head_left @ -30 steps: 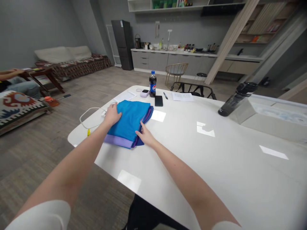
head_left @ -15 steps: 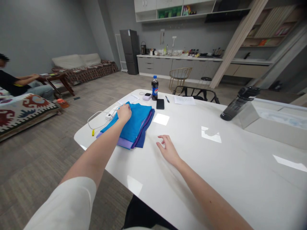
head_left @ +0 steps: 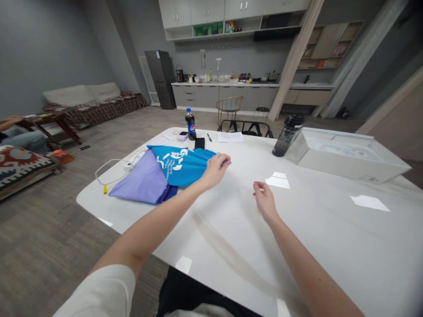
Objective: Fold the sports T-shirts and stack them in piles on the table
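My left hand (head_left: 216,169) grips the gathered right end of a blue cloth (head_left: 181,165) with white print, stretched out over the white table (head_left: 238,229). Beneath its left part lies a light purple cloth (head_left: 142,180), with dark blue and purple cloth (head_left: 170,192) showing at the lower edge. My right hand (head_left: 264,200) hovers over the table to the right, its thumb and fingertips brought together, with nothing seen between them.
Behind the cloths stand a cola bottle (head_left: 191,125), a black wallet-like item (head_left: 199,143), a pen (head_left: 209,137) and papers (head_left: 230,137). A dark tumbler (head_left: 287,136) and a white box (head_left: 346,158) are at right. A white cable and power strip (head_left: 132,163) lie left.
My left hand has taken hold of the blue cloth and pulled it right, baring its print and the light purple cloth. My right hand has moved right and closed its fingers. The view has turned right.
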`<move>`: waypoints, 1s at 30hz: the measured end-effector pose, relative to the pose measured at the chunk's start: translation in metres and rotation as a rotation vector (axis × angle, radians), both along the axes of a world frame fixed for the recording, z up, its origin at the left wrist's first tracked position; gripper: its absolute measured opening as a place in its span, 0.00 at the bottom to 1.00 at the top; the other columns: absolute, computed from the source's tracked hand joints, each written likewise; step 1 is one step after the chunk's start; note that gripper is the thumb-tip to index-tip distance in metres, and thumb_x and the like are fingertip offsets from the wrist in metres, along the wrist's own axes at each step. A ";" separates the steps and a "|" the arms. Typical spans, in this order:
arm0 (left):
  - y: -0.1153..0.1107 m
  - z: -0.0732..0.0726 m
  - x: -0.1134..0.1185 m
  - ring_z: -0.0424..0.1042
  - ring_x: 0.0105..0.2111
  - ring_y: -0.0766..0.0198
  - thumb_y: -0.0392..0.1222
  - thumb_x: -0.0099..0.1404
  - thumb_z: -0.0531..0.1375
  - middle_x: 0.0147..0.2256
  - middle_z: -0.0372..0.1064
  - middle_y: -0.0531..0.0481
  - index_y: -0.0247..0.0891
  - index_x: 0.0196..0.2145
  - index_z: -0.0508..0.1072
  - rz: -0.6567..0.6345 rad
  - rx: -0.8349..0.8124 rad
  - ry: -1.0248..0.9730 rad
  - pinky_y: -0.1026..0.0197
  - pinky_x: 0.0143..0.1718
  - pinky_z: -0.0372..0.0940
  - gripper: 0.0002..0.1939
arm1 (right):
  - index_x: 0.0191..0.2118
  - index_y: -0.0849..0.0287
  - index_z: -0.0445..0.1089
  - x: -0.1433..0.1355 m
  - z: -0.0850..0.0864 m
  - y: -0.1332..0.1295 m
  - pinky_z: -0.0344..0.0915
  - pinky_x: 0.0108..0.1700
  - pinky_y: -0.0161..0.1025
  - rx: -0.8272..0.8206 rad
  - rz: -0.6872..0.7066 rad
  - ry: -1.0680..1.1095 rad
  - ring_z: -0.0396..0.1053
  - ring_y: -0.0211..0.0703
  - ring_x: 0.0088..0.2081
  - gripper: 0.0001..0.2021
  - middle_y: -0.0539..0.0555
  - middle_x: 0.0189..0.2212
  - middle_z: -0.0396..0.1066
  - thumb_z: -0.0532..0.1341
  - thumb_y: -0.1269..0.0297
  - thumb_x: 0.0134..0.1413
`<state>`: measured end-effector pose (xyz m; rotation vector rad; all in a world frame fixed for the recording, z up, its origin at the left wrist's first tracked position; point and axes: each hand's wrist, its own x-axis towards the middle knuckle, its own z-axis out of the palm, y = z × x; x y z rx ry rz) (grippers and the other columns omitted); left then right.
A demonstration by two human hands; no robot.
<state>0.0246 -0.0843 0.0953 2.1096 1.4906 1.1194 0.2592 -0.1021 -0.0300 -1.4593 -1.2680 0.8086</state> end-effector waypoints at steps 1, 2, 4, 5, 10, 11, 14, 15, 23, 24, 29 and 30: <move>-0.012 -0.009 0.028 0.69 0.50 0.56 0.41 0.74 0.53 0.45 0.72 0.45 0.43 0.43 0.76 -0.167 -0.017 -0.026 0.55 0.55 0.60 0.11 | 0.45 0.56 0.71 0.025 0.001 0.000 0.71 0.40 0.45 -0.021 -0.059 0.008 0.73 0.48 0.35 0.27 0.59 0.44 0.74 0.58 0.37 0.56; -0.026 -0.019 0.053 0.70 0.48 0.57 0.42 0.75 0.53 0.44 0.73 0.46 0.43 0.42 0.76 -0.330 -0.048 -0.032 0.57 0.54 0.62 0.11 | 0.44 0.56 0.72 0.051 0.001 -0.002 0.70 0.39 0.44 -0.033 -0.112 0.004 0.73 0.48 0.36 0.27 0.59 0.44 0.75 0.58 0.36 0.55; -0.056 -0.039 0.095 0.71 0.46 0.59 0.43 0.75 0.52 0.43 0.73 0.46 0.42 0.42 0.76 -0.610 -0.126 -0.010 0.59 0.52 0.63 0.12 | 0.43 0.57 0.73 0.096 -0.001 -0.010 0.70 0.39 0.44 -0.045 -0.187 -0.051 0.73 0.50 0.37 0.26 0.59 0.42 0.76 0.58 0.37 0.55; -0.072 -0.048 0.111 0.71 0.46 0.60 0.43 0.75 0.52 0.42 0.73 0.47 0.42 0.41 0.75 -0.725 -0.163 0.012 0.60 0.51 0.64 0.12 | 0.43 0.57 0.73 0.115 -0.003 -0.016 0.70 0.41 0.45 -0.050 -0.204 -0.109 0.73 0.50 0.38 0.25 0.59 0.41 0.77 0.58 0.39 0.56; -0.130 -0.075 0.151 0.73 0.44 0.64 0.40 0.74 0.55 0.42 0.75 0.49 0.42 0.41 0.75 -1.124 -0.354 0.056 0.63 0.49 0.65 0.08 | 0.46 0.57 0.76 0.163 -0.009 -0.059 0.66 0.55 0.49 -0.057 -0.074 -0.577 0.72 0.54 0.48 0.19 0.61 0.46 0.76 0.60 0.48 0.60; -0.133 -0.077 0.153 0.73 0.42 0.64 0.40 0.73 0.57 0.41 0.75 0.49 0.41 0.40 0.76 -1.155 -0.385 0.058 0.64 0.47 0.65 0.07 | 0.47 0.57 0.76 0.163 -0.007 -0.069 0.65 0.56 0.48 -0.065 -0.027 -0.650 0.72 0.54 0.50 0.18 0.61 0.48 0.75 0.60 0.49 0.60; -0.123 -0.078 0.154 0.72 0.34 0.66 0.43 0.69 0.61 0.35 0.75 0.52 0.39 0.35 0.77 -1.033 -0.416 0.042 0.65 0.38 0.65 0.07 | 0.54 0.57 0.74 0.153 0.005 -0.093 0.65 0.53 0.44 -0.138 0.120 -0.754 0.73 0.52 0.48 0.19 0.61 0.49 0.74 0.60 0.53 0.63; -0.114 -0.078 0.155 0.72 0.33 0.66 0.45 0.70 0.60 0.34 0.75 0.52 0.39 0.35 0.77 -0.924 -0.401 0.025 0.64 0.37 0.65 0.09 | 0.54 0.57 0.73 0.148 0.010 -0.100 0.65 0.52 0.43 -0.162 0.184 -0.766 0.73 0.51 0.47 0.19 0.60 0.48 0.74 0.61 0.54 0.63; -0.035 -0.107 0.158 0.67 0.58 0.49 0.47 0.72 0.58 0.57 0.69 0.40 0.38 0.58 0.70 -0.278 -0.153 0.282 0.49 0.59 0.62 0.20 | 0.47 0.56 0.69 0.100 0.030 -0.135 0.65 0.34 0.38 -0.409 0.477 -0.436 0.72 0.43 0.32 0.14 0.53 0.38 0.74 0.65 0.57 0.58; -0.034 -0.112 0.157 0.66 0.59 0.48 0.49 0.72 0.58 0.59 0.67 0.40 0.39 0.60 0.69 -0.280 -0.158 0.338 0.48 0.60 0.61 0.23 | 0.50 0.55 0.68 0.099 0.032 -0.136 0.65 0.31 0.37 -0.486 0.499 -0.341 0.71 0.41 0.30 0.18 0.53 0.39 0.74 0.64 0.54 0.59; -0.043 -0.113 0.164 0.68 0.56 0.47 0.56 0.72 0.56 0.55 0.70 0.40 0.39 0.56 0.71 -0.222 -0.041 0.442 0.45 0.59 0.60 0.23 | 0.51 0.57 0.73 0.122 0.043 -0.111 0.68 0.34 0.37 -0.631 0.790 -0.120 0.73 0.43 0.34 0.24 0.53 0.38 0.77 0.65 0.44 0.57; -0.042 -0.110 0.171 0.69 0.55 0.47 0.55 0.73 0.56 0.54 0.71 0.40 0.38 0.55 0.72 -0.217 -0.010 0.435 0.45 0.59 0.60 0.22 | 0.46 0.58 0.75 0.131 0.043 -0.099 0.68 0.35 0.38 -0.599 0.771 -0.138 0.73 0.44 0.35 0.23 0.54 0.37 0.77 0.65 0.44 0.57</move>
